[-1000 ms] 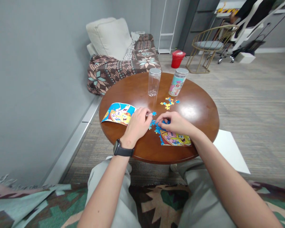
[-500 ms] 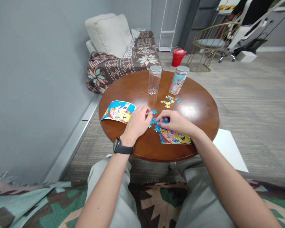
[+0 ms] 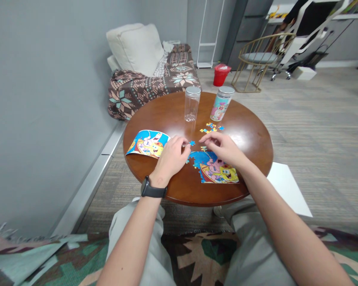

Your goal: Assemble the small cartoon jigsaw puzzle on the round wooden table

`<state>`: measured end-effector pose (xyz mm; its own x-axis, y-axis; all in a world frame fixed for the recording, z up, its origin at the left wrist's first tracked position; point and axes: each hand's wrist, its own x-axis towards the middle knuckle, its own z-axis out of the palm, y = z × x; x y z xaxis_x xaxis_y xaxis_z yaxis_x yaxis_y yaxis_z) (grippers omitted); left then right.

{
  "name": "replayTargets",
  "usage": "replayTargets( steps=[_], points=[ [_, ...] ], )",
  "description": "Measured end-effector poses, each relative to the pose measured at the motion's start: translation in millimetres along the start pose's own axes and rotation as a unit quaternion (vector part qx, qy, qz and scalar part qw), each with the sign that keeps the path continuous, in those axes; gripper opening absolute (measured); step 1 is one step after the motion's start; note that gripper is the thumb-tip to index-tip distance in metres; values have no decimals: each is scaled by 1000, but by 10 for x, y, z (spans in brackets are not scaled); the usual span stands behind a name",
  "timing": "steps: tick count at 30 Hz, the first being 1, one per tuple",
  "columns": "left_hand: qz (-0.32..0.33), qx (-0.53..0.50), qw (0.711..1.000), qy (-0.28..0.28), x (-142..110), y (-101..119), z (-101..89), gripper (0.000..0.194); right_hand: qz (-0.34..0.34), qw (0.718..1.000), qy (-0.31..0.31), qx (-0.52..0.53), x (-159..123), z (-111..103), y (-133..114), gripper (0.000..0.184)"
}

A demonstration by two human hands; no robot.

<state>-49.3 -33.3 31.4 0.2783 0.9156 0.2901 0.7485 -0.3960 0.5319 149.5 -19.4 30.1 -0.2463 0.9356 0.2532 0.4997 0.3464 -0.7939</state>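
SpongeBob jigsaw puzzle beneath a right hand, fingers released; left hand, fingers pinched beside a blue piece, grasp unclear.

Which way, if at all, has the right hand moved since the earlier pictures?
Yes: the right hand has lifted away from the partly assembled jigsaw puzzle, toward the table's far side, now uncovering the puzzle's blue upper part.

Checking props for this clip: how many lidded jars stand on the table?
2: a clear jar at the wooden table's far edge, and a cartoon-printed jar to its right.
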Motion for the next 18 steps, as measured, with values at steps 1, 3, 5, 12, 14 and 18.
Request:
replayTargets(
  steps=[1,3,5,12,14,18],
  points=[
    [5,0,1000,-3,-3,-2,0,13,16,999,33,1,16,-36,36,23],
    [18,1,1000,-8,-11,-5,-4,17,43,995,89,-5,46,-115,121,23],
    [27,4,1000,-10,-21,-5,-11,18,63,989,129,-20,63,-187,201,23],
    [49,36,998,-25,-14,-32,9,11,76,985,149,-50,57,-187,267,24],
    [61,48,997,-9,1,-49,33,21,77,985,145,-50,59,-142,253,24],
    [99,74,992,-39,24,-59,80,31,73,986,143,-50,64,-82,244,23]
  ],
)
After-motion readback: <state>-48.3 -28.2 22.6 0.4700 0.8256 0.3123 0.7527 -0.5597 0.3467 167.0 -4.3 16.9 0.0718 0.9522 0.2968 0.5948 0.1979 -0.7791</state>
